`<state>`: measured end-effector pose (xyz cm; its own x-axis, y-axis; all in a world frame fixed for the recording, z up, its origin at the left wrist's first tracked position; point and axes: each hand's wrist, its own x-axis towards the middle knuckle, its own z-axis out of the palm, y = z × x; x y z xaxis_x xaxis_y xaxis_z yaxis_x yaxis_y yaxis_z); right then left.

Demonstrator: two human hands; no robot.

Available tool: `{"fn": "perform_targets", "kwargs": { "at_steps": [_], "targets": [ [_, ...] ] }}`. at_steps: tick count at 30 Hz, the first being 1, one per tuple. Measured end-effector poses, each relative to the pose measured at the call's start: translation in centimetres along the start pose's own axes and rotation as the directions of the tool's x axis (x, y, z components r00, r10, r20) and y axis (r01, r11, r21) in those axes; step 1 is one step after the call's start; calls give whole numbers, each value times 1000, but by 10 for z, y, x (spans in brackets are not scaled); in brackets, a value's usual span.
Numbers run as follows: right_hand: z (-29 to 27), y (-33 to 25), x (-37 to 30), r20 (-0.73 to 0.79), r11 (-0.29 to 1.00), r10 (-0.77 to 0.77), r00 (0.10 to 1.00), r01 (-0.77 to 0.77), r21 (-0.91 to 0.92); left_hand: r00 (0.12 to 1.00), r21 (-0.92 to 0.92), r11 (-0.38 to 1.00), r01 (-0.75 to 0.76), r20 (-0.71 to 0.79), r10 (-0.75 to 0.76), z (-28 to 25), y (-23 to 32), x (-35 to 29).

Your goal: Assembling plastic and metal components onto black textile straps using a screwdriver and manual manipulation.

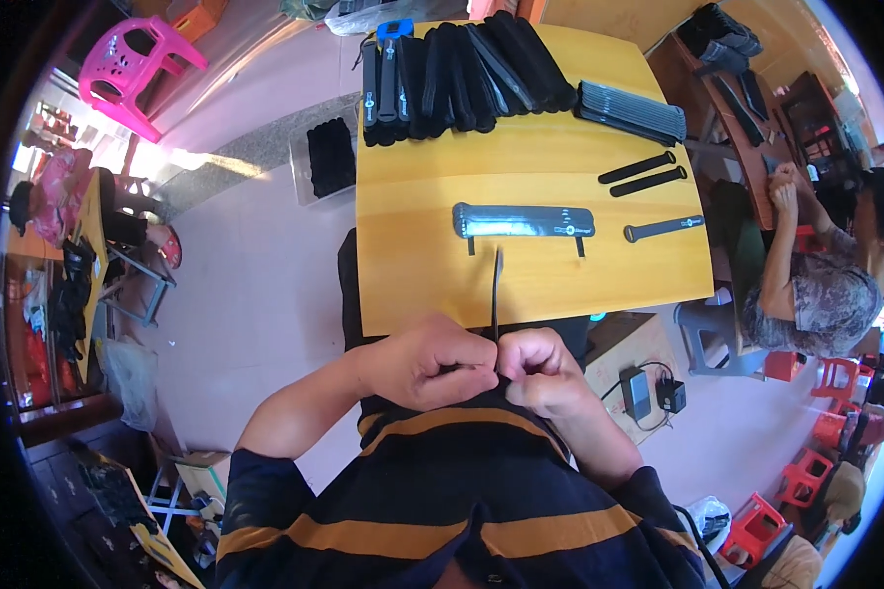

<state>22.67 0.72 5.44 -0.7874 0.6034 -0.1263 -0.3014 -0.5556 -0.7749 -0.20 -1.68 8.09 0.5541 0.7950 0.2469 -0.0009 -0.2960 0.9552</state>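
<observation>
Near the front edge of the yellow table point(403, 306), my left hand point(432, 361) and my right hand point(540, 371) meet with fingers pinched. Between them is one narrow black strap point(495, 294), seen nearly edge-on, its free end pointing away from me over the table. The lower end of the strap is hidden in my fingers. Just beyond lies a stack of dark straps point(523, 221) with a shiny printed top and two short black ends poking out on the near side. A single printed strap point(663, 229) lies to its right.
Two plain black straps point(643, 174) lie at the right. Further back are a neat strap pile point(631, 111) and a large row of black straps point(462, 79). A bin of black straps point(331, 157) stands left of the table. Another person point(820, 285) works at the right.
</observation>
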Motion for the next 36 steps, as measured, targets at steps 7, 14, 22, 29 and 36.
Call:
{"fn": "perform_targets", "kwargs": {
  "at_steps": [7, 14, 22, 29, 36],
  "targets": [
    [-26, 11, 3, 380, 955, -172, 909, 59, 290, 987, -551, 824, 134, 148, -62, -15, 3, -14],
    [-48, -8, -26, 285, 718, -415, 864, 118, 686, 982, -611, 787, 86, -79, -169, -68, -19, -78],
    [-76, -56, -70, -121, 280, -660, 741, 393, 876, 678, -662, 657, -360, -669, -303, -136, -94, -234],
    [-118, -67, -103, -184, 477, -692, 698, 634, 608, 468, -640, 717, -276, -741, -481, -137, -46, -268],
    [-155, -72, -103, -270, 605, -636, 723, 684, 407, 588, -494, 864, -96, -729, -351, -131, -8, -179]
  ]
}}
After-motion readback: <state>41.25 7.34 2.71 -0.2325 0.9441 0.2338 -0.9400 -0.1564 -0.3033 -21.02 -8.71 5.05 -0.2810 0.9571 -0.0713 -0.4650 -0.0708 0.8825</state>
